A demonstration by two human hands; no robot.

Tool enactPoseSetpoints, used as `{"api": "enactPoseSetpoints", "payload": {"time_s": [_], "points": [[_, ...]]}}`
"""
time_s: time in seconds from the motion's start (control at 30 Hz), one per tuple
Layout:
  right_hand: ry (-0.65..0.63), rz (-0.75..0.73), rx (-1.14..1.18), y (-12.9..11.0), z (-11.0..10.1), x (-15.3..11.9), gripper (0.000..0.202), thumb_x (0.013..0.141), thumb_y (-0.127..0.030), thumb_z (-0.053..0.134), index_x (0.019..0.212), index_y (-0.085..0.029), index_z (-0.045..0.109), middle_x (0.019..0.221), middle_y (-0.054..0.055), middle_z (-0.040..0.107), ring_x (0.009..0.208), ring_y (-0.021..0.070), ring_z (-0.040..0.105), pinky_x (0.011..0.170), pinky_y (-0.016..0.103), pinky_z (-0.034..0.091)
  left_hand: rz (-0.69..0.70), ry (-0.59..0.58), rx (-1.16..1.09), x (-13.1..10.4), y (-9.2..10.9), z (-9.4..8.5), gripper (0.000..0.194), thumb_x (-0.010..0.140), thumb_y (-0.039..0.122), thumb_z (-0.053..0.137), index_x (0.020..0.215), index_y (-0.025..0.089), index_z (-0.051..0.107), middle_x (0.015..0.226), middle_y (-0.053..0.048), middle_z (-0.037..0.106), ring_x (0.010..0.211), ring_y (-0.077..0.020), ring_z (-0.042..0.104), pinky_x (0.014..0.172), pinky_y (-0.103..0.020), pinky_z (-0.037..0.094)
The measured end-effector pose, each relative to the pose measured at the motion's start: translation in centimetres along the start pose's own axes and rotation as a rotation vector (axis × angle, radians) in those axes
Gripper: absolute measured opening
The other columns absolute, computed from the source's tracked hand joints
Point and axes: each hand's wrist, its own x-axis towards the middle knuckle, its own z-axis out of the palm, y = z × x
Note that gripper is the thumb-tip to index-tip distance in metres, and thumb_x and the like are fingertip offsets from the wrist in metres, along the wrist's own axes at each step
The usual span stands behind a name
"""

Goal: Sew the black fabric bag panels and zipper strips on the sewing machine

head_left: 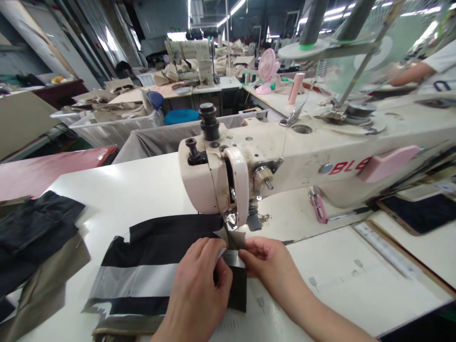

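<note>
Black fabric with a grey band (153, 281) lies flat on the white sewing table, its upper right corner reaching the needle area of a cream sewing machine (203, 178). Across that fabric rests my left hand (199, 285), thumb and index finger pinched on a fold of it. My right hand (265, 259) pinches the right edge of the cloth, close to a small olive piece (237, 239) below the presser foot. A brass zipper (117, 331) runs along the fabric's lower left edge. What lies beneath my left palm is hidden.
Dark and olive cloth pieces (46, 247) lie at the left. Pink-handled snips (318, 205), a phone (420, 213) and a ruler (386, 249) are at the right. Behind the machine stand fabric-filled bins (114, 124) and a pink fan (267, 69). Another person's arm (411, 74) shows at upper right.
</note>
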Motion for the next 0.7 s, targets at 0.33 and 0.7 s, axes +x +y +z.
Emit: {"api": "enactPoseSetpoints", "payload": {"time_s": [0.33,0.7], "points": [[0.005,-0.012,0.027,-0.7,0.0,0.5,0.017,0.075,-0.030,0.059,0.070,-0.018,0.070,0.060,-0.002,0.063,0.054,0.0141,0.057,0.051,0.023,0.049,0.012,-0.120,-0.164,-1.5,0.4,2.7,0.051,0.070,0.002,0.040,0.120,0.008,0.053,0.098,-0.014,0.057,0.091,-0.0220,0.057,0.081,-0.034,0.053],[-0.057,0.089,0.255,-1.4,-0.1,0.1,0.018,0.076,-0.030,0.056,0.071,-0.016,0.066,0.061,-0.001,0.065,0.059,0.0158,0.064,0.068,0.030,0.055,0.033,-0.141,-0.233,-2.3,-0.1,3.7,0.062,0.064,0.001,0.042,0.126,0.007,0.051,0.097,-0.014,0.055,0.090,-0.0220,0.056,0.079,-0.033,0.054]]}}
